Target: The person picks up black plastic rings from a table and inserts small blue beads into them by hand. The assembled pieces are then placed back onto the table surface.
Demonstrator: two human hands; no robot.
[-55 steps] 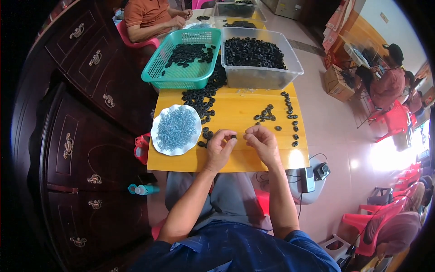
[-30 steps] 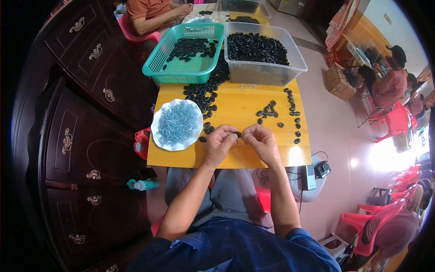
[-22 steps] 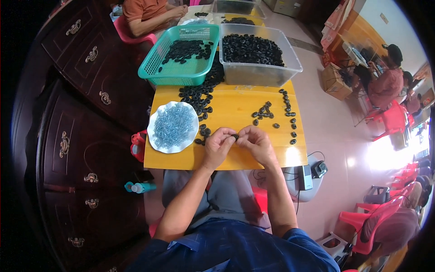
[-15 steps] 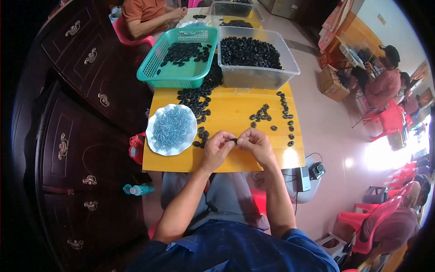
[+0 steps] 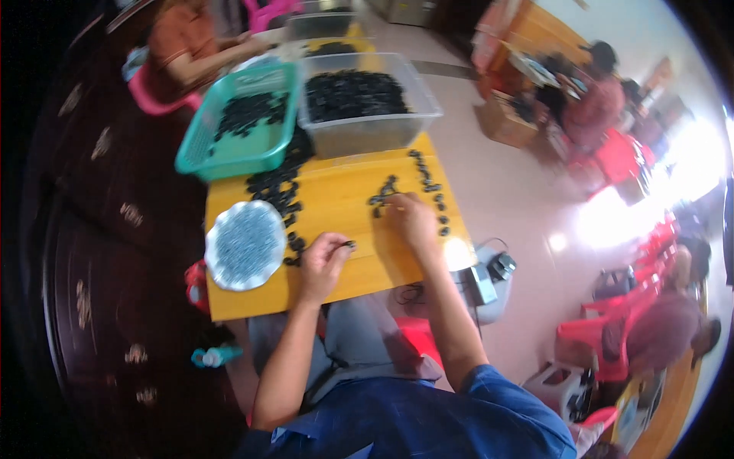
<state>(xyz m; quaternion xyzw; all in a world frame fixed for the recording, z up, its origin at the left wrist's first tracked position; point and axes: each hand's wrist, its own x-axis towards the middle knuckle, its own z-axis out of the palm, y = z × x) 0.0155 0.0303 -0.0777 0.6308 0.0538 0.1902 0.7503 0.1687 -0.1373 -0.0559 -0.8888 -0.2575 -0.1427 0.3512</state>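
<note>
The left hand [image 5: 325,260] rests on the yellow worktop [image 5: 340,206]. Its grip is pinched on one small black piece [image 5: 350,245], which sticks out at the 3 o'clock side of the fingers. The right hand [image 5: 411,222] lies flat-ish on the worktop at about 2 o'clock from the left hand, well apart from it. Its fingertips [image 5: 391,205] touch a little bunch of black pieces [image 5: 382,191]. I cannot tell if that grip is pinching one or just pressing on them, because the picture is blurry there.

A round white plate [image 5: 245,245] full of small grey-blue bits sits at 9 o'clock from the left hand, near the worktop's edge. A big heap of black pieces [image 5: 277,191] lies at 12 o'clock from the plate. A curved row of black pieces [image 5: 432,191] runs down just beside the right hand, at its 1 o'clock. At the far end of the worktop stand a green basket [image 5: 237,130] and a clear tub [image 5: 367,107], side by side, both holding black pieces. Another person in an orange top [image 5: 183,46] sits beyond the basket.
</note>
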